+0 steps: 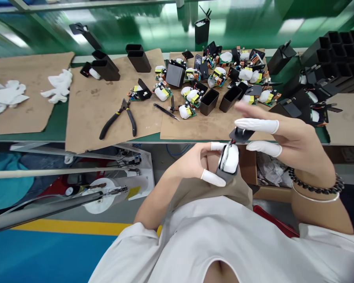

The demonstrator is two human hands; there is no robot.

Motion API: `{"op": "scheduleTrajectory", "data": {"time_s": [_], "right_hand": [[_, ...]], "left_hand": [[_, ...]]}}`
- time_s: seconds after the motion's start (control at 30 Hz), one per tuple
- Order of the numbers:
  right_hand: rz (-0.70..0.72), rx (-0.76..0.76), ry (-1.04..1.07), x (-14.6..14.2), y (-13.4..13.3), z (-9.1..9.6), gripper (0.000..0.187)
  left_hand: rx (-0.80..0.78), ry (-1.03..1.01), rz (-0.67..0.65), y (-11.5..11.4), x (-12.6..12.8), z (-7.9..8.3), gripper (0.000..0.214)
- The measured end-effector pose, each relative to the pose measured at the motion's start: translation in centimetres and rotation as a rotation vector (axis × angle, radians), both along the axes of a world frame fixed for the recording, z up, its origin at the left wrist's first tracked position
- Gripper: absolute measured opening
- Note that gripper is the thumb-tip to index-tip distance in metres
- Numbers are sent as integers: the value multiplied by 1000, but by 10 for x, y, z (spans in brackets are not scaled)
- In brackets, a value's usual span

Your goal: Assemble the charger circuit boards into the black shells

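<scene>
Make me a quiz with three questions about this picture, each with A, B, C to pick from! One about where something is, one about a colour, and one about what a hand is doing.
1. Where do the pliers lie?
A. on brown cardboard
B. in a black case
C. on the floor

2. What colour are the covers on the fingertips?
A. blue
B. white
C. black

3. What is the left hand doing?
A. lying flat
B. gripping the pliers
C. holding a dark case with a white part inside

Answers: 1 A, the cardboard sheet lies under them. 2 B, they look white on both hands. 3 C, its fingers wrap the case, while the right hand touches the black lid at its top.
</scene>
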State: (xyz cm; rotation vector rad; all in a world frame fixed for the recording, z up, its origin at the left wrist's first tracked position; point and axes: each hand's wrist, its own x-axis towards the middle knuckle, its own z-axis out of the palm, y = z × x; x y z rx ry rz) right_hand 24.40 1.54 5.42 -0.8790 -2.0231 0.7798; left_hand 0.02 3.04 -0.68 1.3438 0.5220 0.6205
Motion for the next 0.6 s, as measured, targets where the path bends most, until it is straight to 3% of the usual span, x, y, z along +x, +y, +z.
{"op": "scheduleTrajectory", "data": {"time_s": [0.1, 0.2, 0.3, 0.43, 0.5, 0.6], "right_hand": [[40, -55, 40, 2, 11, 1, 35], [-3, -124, 30, 2, 12, -1, 21], [-181, -122, -27, -4, 3, -4, 15], [-531, 48, -174, -21, -15, -10, 16], [-639, 148, -221, -32, -19, -14, 15], [-760, 269, -270, -47, -16, -28, 14]], "left_hand": [[-1, -15, -56, 1, -2, 4, 57], [0, 6, 18, -1, -1, 2, 56], [109, 98, 258, -7, 7, -5, 63], [497, 352, 641, -12, 30, -15, 61], [646, 445, 749, -10, 41, -20, 60], [724, 486, 804, -1, 55, -30, 62]]}}
